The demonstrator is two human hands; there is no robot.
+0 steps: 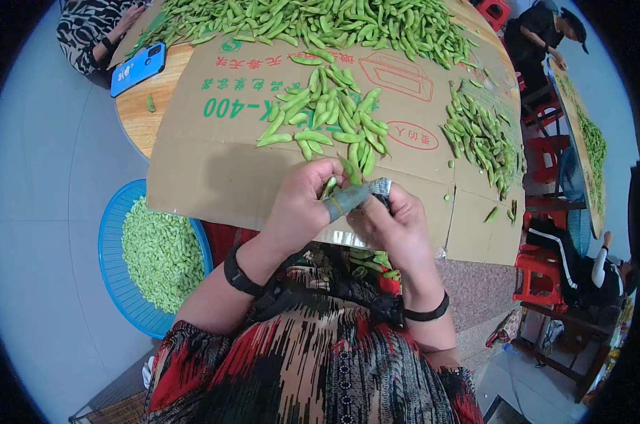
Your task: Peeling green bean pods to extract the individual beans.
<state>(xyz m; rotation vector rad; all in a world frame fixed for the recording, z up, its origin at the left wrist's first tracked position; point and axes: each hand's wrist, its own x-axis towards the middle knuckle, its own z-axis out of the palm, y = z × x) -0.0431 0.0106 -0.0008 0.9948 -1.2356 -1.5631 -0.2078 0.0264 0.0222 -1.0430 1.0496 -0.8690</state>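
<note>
Both hands meet over the near edge of a cardboard sheet [214,169]. My left hand [299,205] is closed, with green soybean pods [349,169] held at its fingertips. A grey-green finger cover with a yellow band [345,202] sits on what looks like its thumb. Close against it, my right hand [399,225] is also closed. A dark, silvery wrap [381,188] shows at its thumb, and whatever its fingers grip is hidden. Just beyond my hands lies a small heap of pods [327,109].
A large pod pile [320,21] covers the table's far side; a smaller, darker heap [482,138] lies right. A blue phone [138,71] rests at left. Below stands a blue basket [107,258] of shelled beans. Other people sit nearby, one across at far left.
</note>
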